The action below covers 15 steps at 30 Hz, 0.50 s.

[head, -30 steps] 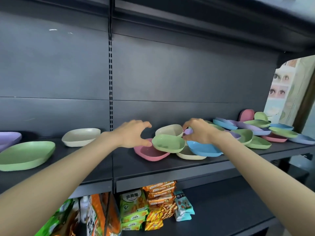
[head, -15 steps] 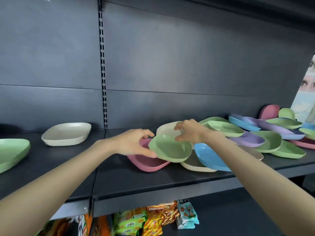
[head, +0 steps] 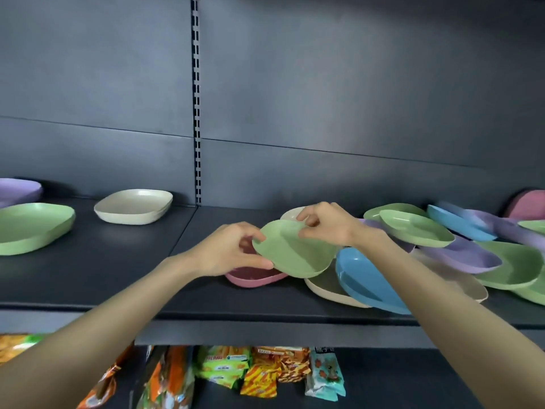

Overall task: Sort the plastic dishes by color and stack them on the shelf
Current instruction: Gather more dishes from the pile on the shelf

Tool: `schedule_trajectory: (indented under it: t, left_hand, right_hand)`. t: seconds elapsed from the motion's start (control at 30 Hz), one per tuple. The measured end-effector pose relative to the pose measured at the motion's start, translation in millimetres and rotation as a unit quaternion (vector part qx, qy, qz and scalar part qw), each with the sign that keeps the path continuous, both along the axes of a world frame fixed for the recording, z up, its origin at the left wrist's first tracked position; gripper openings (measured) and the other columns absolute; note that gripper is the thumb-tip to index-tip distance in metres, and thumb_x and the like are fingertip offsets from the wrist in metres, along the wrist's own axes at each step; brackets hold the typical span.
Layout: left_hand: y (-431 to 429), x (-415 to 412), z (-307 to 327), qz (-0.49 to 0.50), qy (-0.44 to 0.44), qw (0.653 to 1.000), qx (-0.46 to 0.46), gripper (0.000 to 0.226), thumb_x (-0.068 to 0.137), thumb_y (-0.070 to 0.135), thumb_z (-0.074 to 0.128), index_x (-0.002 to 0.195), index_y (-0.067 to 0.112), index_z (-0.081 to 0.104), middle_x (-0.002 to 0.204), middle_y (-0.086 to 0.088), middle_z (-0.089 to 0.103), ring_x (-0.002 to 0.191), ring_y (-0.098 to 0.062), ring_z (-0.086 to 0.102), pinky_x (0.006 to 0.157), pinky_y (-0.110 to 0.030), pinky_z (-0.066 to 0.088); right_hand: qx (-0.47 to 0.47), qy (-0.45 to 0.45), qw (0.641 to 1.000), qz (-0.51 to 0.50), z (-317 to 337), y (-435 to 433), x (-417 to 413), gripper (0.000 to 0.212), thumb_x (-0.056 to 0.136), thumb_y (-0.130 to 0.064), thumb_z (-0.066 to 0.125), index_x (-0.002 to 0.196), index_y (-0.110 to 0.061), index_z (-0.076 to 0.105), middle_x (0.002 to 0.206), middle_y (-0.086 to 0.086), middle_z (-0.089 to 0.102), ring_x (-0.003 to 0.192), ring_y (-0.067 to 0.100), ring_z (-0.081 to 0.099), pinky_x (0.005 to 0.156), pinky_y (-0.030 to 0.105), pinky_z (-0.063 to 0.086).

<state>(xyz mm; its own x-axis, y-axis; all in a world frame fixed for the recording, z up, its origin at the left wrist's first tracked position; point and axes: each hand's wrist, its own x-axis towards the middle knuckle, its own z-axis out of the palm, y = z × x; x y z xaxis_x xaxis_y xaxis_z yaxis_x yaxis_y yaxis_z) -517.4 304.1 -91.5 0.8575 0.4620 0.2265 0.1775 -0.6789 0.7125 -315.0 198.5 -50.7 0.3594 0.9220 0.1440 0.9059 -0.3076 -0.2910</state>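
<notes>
Above the dark shelf (head: 118, 270), left hand (head: 227, 252) and right hand (head: 327, 224) pinch opposite rims of the green dish (head: 292, 250)

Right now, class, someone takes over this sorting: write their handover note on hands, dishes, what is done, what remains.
Left hand and right hand each pinch a rim of the held green dish, raised over the pink dish.
Done: a sorted green dish, cream dish and purple dish sit apart, left on the shelf.
Left: stack the held one on the green; sort the mixed pile at right.
</notes>
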Motion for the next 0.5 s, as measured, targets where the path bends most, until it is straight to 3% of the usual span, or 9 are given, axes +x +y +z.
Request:
schedule_trajectory:
  t: [0.13,0.27,0.4,0.5]
  left_hand:
    - [-10,-21,12,0.044,-0.096,0.993,-0.052,0.044,0.065,0.019,0.083,0.105,0.016,0.064,0.112,0.013,0.061,0.092,0.003,0.064,0.078,-0.008,0.047]
    - [-14,-56,25,0.092,-0.18,0.975,-0.093,0.047,0.063,0.015,0.08,0.106,0.014,0.062,0.116,0.009,0.063,0.094,-0.001,0.066,0.085,-0.015,0.051]
    - [-11,-100,35,0.161,-0.238,0.954,-0.083,0.056,0.056,0.023,0.079,0.108,0.013,0.062,0.101,0.006,0.069,0.085,-0.006,0.068,0.082,-0.014,0.051]
    - [-5,-136,40,0.206,-0.273,0.937,-0.072,0.058,0.055,0.024,0.08,0.109,0.012,0.062,0.096,0.001,0.07,0.078,-0.003,0.069,0.075,-0.011,0.051]
  right_hand:
    - [0.106,0.117,0.987,0.028,12,3,-3,0.031,0.081,-0.03,0.072,0.11,-0.022,0.067,0.104,-0.004,0.07,0.102,0.013,0.063,0.097,0.029,0.045]
    - [0.201,0.24,0.946,0.085,23,15,-32,0.029,0.08,-0.026,0.074,0.107,-0.021,0.066,0.1,-0.003,0.071,0.1,0.011,0.064,0.097,0.027,0.046]
    - [0.258,0.313,0.905,0.126,33,30,-75,0.033,0.083,-0.024,0.071,0.115,-0.016,0.062,0.109,0.003,0.068,0.102,0.013,0.063,0.091,0.019,0.045]
    - [0.264,0.331,0.894,0.145,36,41,-115,0.04,0.086,-0.029,0.068,0.122,-0.016,0.058,0.115,-0.004,0.062,0.104,0.006,0.058,0.084,0.011,0.044]
